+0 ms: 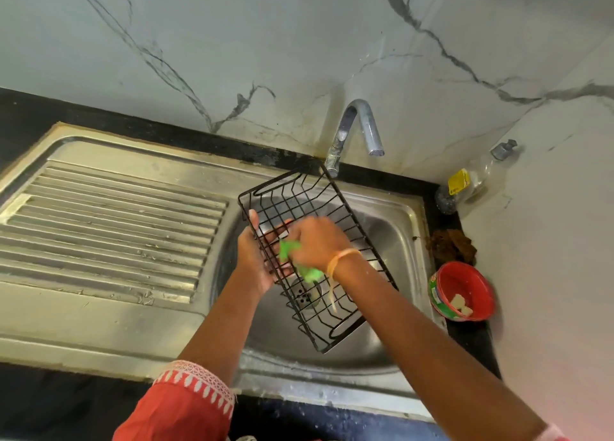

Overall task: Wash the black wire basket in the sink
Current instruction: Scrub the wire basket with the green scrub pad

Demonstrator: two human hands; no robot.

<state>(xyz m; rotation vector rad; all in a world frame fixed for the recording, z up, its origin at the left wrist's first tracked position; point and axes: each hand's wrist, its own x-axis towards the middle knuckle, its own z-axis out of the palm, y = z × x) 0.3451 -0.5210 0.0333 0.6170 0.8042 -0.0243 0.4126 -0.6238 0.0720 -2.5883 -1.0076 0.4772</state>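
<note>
A black wire basket is held tilted above the steel sink, its far end up near the tap. My left hand grips the basket's left side, thumb over the rim and fingers beneath the wires. My right hand reaches inside the basket and holds a green scrub pad against the wires; it is blurred. The pad shows on both sides of that hand. The drain shows through the basket's bottom grid.
A chrome tap stands behind the sink, no water visibly running. The ribbed drainboard lies to the left. On the dark counter at right are a red bowl with soap pieces, a brown scrubber, steel wool and a clear dispenser bottle.
</note>
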